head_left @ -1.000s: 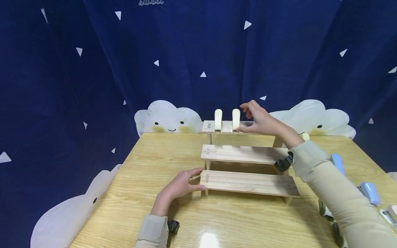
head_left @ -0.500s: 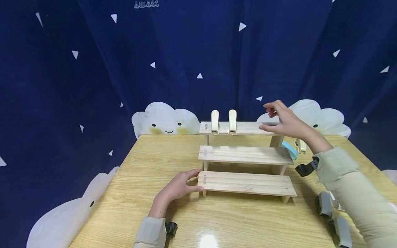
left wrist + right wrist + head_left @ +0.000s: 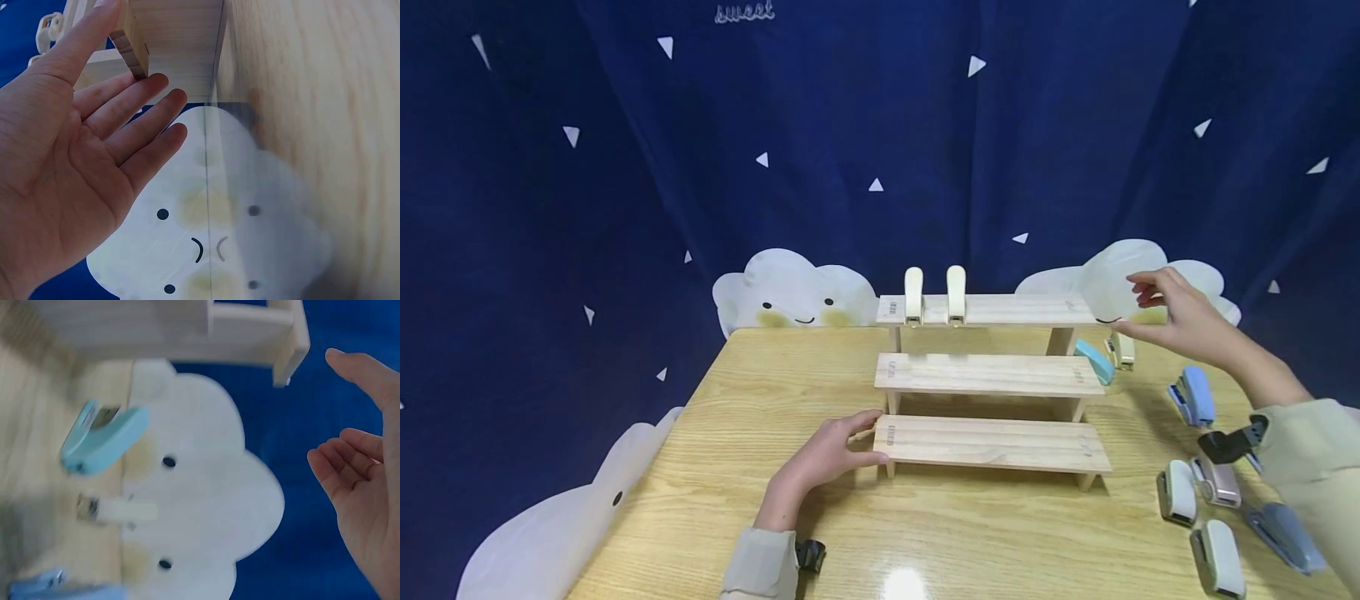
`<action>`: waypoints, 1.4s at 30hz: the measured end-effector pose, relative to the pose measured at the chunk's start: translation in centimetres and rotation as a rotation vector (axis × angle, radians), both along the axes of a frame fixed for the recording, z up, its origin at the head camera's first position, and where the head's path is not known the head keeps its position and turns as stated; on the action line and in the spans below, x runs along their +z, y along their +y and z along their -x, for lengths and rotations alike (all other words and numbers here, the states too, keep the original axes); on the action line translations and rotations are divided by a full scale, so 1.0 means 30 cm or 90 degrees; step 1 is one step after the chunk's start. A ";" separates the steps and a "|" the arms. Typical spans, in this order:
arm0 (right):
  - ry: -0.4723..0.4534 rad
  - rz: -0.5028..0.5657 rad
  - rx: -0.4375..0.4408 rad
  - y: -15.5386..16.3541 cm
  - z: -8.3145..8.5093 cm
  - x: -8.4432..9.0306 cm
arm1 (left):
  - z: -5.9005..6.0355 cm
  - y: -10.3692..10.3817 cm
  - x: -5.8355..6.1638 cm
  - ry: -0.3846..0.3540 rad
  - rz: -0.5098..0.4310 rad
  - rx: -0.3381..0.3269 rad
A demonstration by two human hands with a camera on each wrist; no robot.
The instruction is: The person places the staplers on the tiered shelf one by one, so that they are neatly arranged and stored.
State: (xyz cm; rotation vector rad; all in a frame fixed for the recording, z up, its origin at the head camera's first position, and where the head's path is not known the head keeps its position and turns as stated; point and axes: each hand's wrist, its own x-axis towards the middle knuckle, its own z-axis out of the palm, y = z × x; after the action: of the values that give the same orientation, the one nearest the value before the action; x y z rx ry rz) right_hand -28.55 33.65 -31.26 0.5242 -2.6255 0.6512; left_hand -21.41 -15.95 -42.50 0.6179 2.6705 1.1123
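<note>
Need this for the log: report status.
Left hand holding bottom shelf. Right hand holding nothing. Two cream staplers on top shelf. No obstruction seen.

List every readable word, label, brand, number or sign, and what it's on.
"sweet": on the dark blue curtain, top edge of the head view.
Small dark marks at the board ends of the wooden shelf: too small to read, or to tell if they are lettering.
Staplers: no readable text.
No readable brands or numbers.
</note>
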 end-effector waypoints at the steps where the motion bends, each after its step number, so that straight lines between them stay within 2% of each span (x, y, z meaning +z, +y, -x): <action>1: -0.005 -0.002 -0.006 0.020 -0.004 -0.010 | 0.000 0.000 0.000 0.001 0.001 -0.001; 11: 0.007 -0.046 -0.037 0.190 -0.043 -0.104 | -0.003 0.002 0.000 0.007 -0.001 -0.005; 24: -0.061 -0.146 -0.049 0.329 -0.050 -0.232 | -0.005 0.003 0.005 0.003 -0.006 -0.006; 31: -0.086 -0.195 -0.019 0.379 -0.037 -0.290 | -0.002 0.003 0.004 0.009 -0.008 -0.010; 42: -0.035 -0.229 0.034 0.385 -0.043 -0.332 | -0.002 0.004 -0.003 0.009 -0.007 -0.005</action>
State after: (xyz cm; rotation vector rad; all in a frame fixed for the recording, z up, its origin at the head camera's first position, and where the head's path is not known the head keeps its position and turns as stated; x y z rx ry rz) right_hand -27.25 45.21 -41.22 0.6887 -2.8035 0.2078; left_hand -21.36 -15.83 -42.59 0.6399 2.6726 1.1260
